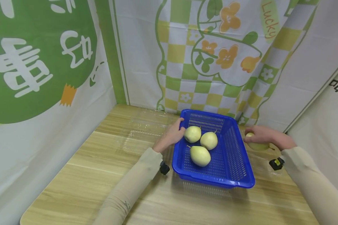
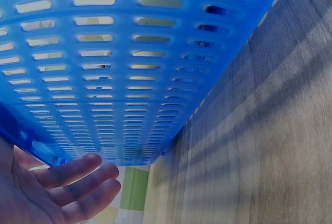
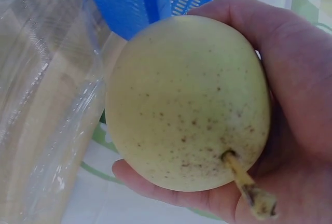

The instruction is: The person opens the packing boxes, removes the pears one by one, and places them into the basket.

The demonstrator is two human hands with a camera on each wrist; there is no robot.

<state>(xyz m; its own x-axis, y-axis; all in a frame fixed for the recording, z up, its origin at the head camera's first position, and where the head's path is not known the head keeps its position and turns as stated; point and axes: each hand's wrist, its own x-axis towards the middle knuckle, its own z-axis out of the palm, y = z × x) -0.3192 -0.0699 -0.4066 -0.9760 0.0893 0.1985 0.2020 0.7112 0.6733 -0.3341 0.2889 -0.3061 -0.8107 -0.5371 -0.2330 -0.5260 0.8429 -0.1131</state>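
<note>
A blue plastic basket (image 1: 214, 182) stands on the table with three pale yellow-green pears inside: one by the left wall (image 1: 192, 134), one beside it (image 1: 209, 140) and one nearer the front (image 1: 200, 156). My left hand (image 1: 173, 132) holds the basket's left rim near the back. In the left wrist view, several fingers of the left hand (image 2: 67, 187) stretch along the outside of the slotted wall. To the right of the basket, my right hand (image 1: 260, 136) grips another pear (image 3: 187, 105), thumb on one side and fingers on the other. That pear's brown stem points back toward the wrist.
Clear plastic packaging (image 1: 142, 137) lies on the wooden table (image 1: 87, 181) left of the basket. More clear plastic (image 3: 46, 94) is under and beside the right hand. A patterned curtain (image 1: 191, 78) hangs right behind the basket, and printed cloth (image 1: 45, 78) walls the left side.
</note>
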